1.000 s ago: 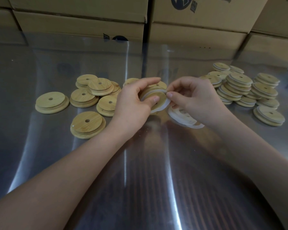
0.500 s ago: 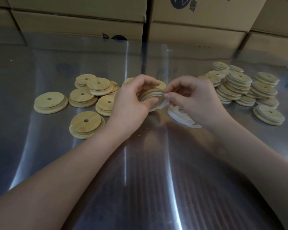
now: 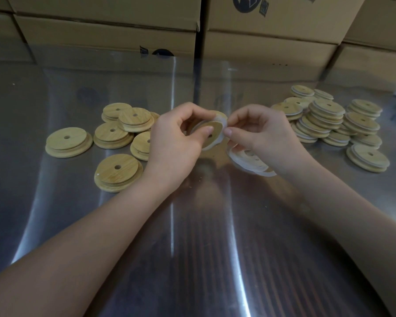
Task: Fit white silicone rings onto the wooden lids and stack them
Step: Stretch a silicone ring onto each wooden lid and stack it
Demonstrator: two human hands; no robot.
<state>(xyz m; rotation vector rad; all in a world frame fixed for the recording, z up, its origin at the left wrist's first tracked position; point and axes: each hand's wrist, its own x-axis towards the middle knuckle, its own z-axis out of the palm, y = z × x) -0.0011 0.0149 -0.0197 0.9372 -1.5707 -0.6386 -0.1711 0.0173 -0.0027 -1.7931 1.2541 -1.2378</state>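
The left hand (image 3: 176, 143) grips one wooden lid (image 3: 213, 133), tilted over the metal table (image 3: 192, 225). The right hand (image 3: 263, 133) pinches one white ring (image 3: 222, 120) at the lid's rim. Six bare lids (image 3: 66, 141) lie to the left, with a seventh half hidden. The ringed stacks (image 3: 327, 115) on the right overlap too much to count. Loose rings (image 3: 249, 161) sit under the right hand.

A shiny metal table (image 3: 192, 259) fills the view, pale streaks of reflected light (image 3: 172, 225) running near to far across it. Brown cardboard boxes (image 3: 105, 35) stand stacked along its far edge, some with dark printed marks (image 3: 249, 4).
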